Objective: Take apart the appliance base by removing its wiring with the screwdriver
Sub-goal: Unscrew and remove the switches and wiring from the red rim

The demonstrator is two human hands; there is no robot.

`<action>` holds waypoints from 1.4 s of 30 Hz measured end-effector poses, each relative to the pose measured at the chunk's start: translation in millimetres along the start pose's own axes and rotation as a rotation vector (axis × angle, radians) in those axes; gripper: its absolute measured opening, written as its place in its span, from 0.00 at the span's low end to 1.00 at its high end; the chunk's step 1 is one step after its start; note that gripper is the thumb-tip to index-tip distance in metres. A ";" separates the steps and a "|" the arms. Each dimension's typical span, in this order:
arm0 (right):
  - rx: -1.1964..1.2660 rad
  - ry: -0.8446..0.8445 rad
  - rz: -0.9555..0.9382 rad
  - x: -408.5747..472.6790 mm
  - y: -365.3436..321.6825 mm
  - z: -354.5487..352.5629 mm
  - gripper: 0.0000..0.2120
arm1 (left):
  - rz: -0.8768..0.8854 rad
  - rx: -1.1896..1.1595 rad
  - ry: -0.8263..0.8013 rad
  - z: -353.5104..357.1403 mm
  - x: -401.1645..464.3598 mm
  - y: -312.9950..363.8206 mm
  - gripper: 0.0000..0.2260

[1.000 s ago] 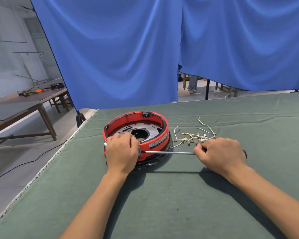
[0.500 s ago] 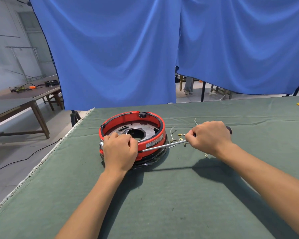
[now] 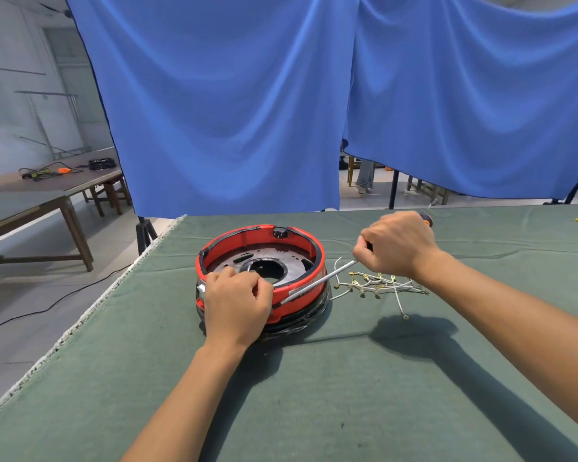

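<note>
While the round red plastic appliance base (image 3: 262, 278) with its dark metal floor plate sat on the green cloth-covered table (image 3: 347, 395) toward its left edge, the left hand (image 3: 236, 303) lay over the near rim with fingers curled down onto it, gripping and steadying the shell. The right hand (image 3: 396, 243) was closed in a fist round the dark handle of a long silver-shafted screwdriver (image 3: 317, 283), whose shaft slanted down and leftward across the outside of the red wall, its tip ending close by the left hand's knuckles; whether the tip sat in a screw or a seam could not be told. Just to the right of the base lay a loose tangle of white wires with small brass terminals (image 3: 377, 283), already free of the shell and resting on the cloth under the right wrist. Judging by this, most of the wiring was out and the step in hand was working at a remaining fastening on the near wall. The next move would likely call for firm downward pressure from the left hand and a steady, aligned push or twist of the tool so the tip did not skid toward the fingers. Blue fabric curtains (image 3: 231, 105) hung behind the table.
</note>
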State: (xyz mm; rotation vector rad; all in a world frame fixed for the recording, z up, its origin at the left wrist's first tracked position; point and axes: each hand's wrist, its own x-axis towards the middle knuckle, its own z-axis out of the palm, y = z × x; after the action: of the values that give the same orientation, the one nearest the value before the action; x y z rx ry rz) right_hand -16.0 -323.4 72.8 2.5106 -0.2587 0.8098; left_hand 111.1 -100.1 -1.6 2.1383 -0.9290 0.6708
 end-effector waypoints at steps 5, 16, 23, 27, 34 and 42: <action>-0.017 0.032 0.195 -40.9 -18.9 -9.1 0.21 | -0.014 -0.066 0.020 -0.6 1.7 2.7 0.18; -0.126 -0.227 0.345 -60.0 -32.6 -17.0 0.21 | -0.016 -0.069 0.019 1.5 1.4 -0.7 0.17; -0.115 -0.224 0.293 -38.7 -22.9 -17.1 0.19 | -0.021 -0.008 -0.041 0.2 3.5 0.9 0.15; -0.071 -0.177 0.241 -23.4 -20.7 -19.8 0.17 | -0.024 0.002 -0.045 0.6 3.7 1.9 0.15; -0.067 -0.046 0.064 7.2 -9.4 -17.0 0.18 | -0.012 -0.005 -0.042 -0.9 3.6 2.4 0.14; -0.111 0.016 -0.125 47.1 -5.4 -13.2 0.18 | -0.034 -0.003 -0.007 1.1 5.8 1.4 0.13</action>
State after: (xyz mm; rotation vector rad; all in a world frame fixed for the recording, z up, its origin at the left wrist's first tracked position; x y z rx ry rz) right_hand 17.1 -313.6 107.8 2.3891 -0.1352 0.7444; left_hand 113.8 -104.1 2.2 2.1508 -0.8951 0.6449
